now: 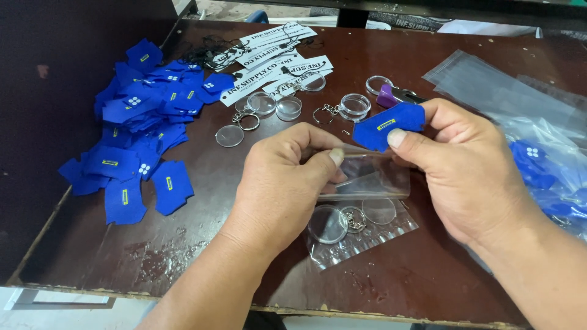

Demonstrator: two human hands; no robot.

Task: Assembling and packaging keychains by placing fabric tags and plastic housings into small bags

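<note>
My left hand [282, 183] pinches the open mouth of a small clear plastic bag [373, 177] at the table's middle. My right hand [465, 168] grips a blue jersey-shaped felt piece [386, 125] with a small yellow mark, its lower end at the bag's mouth. Under the bag lies a clear round keychain case [328, 223] with a metal ring, on another clear bag [367, 235].
A heap of blue felt jerseys [137, 122] covers the left of the dark brown table [183, 256]. Clear round keychains [287, 107] and white printed tags [275, 61] lie at the back. Clear bags [489, 85] and filled bags [538, 165] sit right. A purple object [386, 95] lies behind my right hand.
</note>
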